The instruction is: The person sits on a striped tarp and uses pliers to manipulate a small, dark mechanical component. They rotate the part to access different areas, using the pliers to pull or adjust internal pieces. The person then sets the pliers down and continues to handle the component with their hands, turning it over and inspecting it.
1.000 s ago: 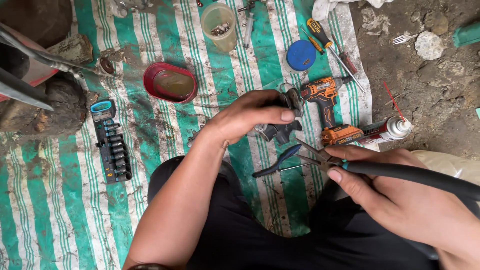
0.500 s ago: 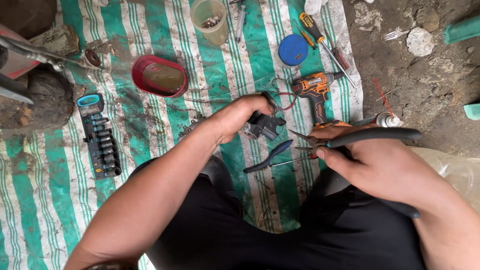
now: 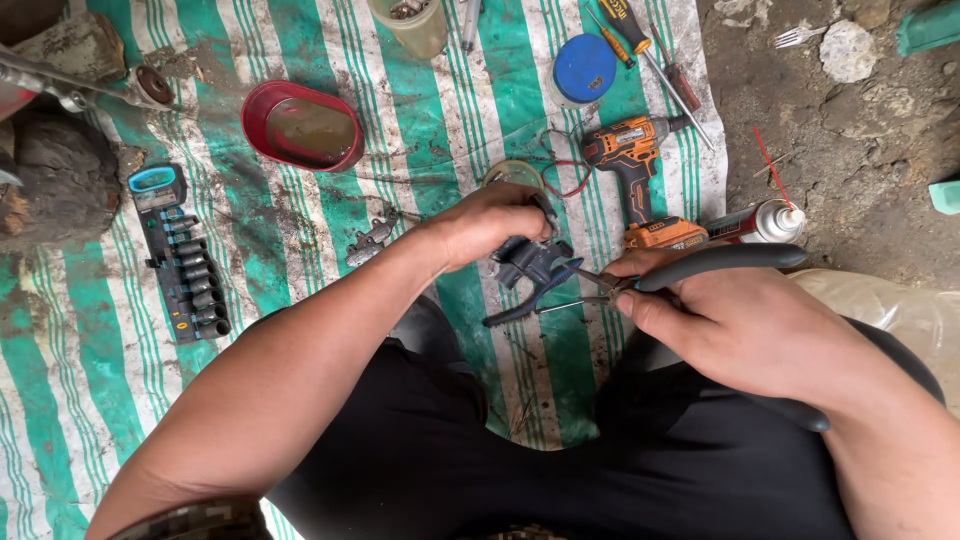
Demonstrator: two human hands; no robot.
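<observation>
While your left hand (image 3: 495, 228) curls shut around the small dark grey metal part (image 3: 530, 262), your right hand (image 3: 740, 325) grips the black-handled long-nose pliers (image 3: 690, 270), fingers wrapped tight around both handles. The pliers' thin tips point left and meet the part just below your left fingers, so the part sits between your two hands, above your lap and over the green-and-white striped tarp (image 3: 440, 130). It looks blocky, dull and greasy, mostly hidden by your fingers. A second pair of pliers with dark blue handles (image 3: 530, 300) lies on the tarp right under it.

Farther out you have one orange-and-black cordless drill (image 3: 640, 175) just beyond your right hand, one spray can with a white cap (image 3: 760, 222) beside it, and one blue round lid (image 3: 584, 68) higher up. Two screwdrivers (image 3: 650, 50) lie near the lid. One red oval bowl (image 3: 302, 127) with murky liquid sits to the left, and one black rail of sockets (image 3: 185, 265) lies well off to the left.
</observation>
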